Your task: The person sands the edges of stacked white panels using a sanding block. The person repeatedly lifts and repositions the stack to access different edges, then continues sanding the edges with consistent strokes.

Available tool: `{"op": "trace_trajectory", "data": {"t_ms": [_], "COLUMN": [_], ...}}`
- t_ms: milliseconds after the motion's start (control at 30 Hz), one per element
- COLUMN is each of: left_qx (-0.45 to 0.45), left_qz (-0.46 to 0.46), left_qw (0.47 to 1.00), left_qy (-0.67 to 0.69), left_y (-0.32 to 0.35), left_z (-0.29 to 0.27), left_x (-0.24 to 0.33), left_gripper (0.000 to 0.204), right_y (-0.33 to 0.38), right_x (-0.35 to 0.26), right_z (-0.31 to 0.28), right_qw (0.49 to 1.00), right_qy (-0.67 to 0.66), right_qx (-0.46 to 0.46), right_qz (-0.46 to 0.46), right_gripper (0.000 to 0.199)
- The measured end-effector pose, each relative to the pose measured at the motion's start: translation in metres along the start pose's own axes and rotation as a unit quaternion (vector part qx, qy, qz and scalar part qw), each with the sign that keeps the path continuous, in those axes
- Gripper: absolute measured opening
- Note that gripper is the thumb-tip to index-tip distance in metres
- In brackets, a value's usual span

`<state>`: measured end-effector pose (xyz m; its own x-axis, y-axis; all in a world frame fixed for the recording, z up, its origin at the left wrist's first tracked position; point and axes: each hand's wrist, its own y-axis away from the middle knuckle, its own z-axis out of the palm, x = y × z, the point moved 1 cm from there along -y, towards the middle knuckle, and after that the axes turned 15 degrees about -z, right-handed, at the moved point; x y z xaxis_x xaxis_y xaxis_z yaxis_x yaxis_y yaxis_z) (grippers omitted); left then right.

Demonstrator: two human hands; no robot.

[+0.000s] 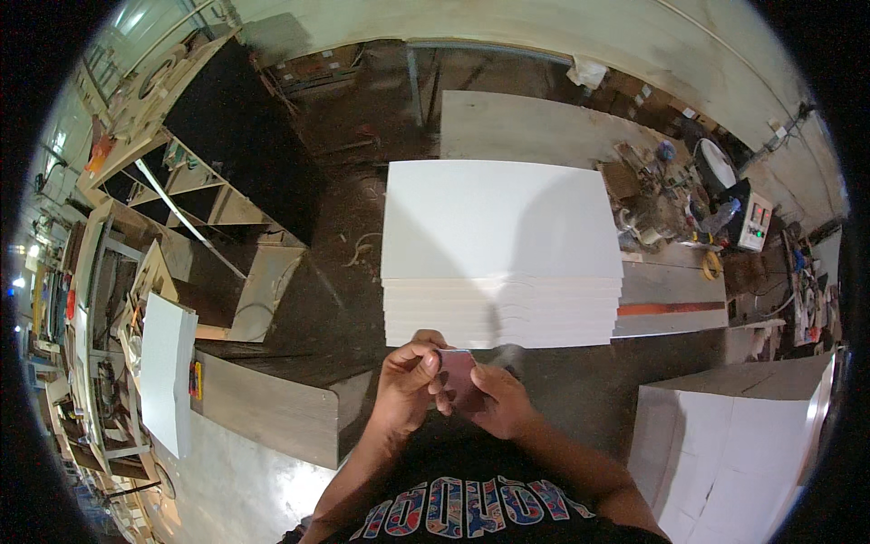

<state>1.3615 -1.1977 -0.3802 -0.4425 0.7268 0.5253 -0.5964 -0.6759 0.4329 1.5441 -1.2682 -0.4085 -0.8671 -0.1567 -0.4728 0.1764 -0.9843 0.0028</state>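
Observation:
Close in front of my body, both hands hold a small flat reddish-brown rectangular piece with a pale upper edge; its exact kind is not clear. My left hand (408,385) pinches the left side of this piece (460,376), thumb on the near face. On the other side my right hand (500,401) grips the right edge, its thumb along the face and the other fingers hidden behind. Just beyond the hands lies a stack of white panels (498,218), their near edges stepped like stairs. The hands appear apart from the stack.
A worktable (507,122) under the stack carries cluttered tools and a small control box (754,222) at the right. White panels (725,453) stand at the near right. To the left are a wooden cabinet frame (195,195), a white board (168,381) and a low bench (263,408).

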Motion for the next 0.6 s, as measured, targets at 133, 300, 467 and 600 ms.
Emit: {"op": "trace_trajectory", "data": {"t_ms": [133, 300, 467, 600], "left_qx": [0.006, -0.028, 0.043, 0.000], "left_qz": [-0.078, -0.062, 0.049, 0.277], "left_qw": [0.997, 0.996, 0.912, 0.760], "left_qy": [-0.005, -0.058, -0.405, -0.588], "left_y": [0.000, -0.018, -0.061, -0.157], "left_z": [-0.024, -0.055, -0.079, -0.066], "left_x": [0.017, 0.017, 0.015, 0.020], "left_gripper": [0.023, 0.023, 0.023, 0.035], "right_y": [-0.007, -0.004, 0.016, 0.039], "right_x": [0.019, 0.049, 0.059, 0.059], "right_z": [0.000, 0.001, -0.027, -0.094], "right_qw": [0.998, 0.989, 0.816, 0.614], "right_qy": [0.061, 0.084, 0.519, 0.730], "right_qx": [0.029, 0.117, 0.134, 0.224], "right_qz": [0.002, -0.020, -0.218, -0.201], "right_gripper": [0.064, 0.059, 0.044, 0.037]}}
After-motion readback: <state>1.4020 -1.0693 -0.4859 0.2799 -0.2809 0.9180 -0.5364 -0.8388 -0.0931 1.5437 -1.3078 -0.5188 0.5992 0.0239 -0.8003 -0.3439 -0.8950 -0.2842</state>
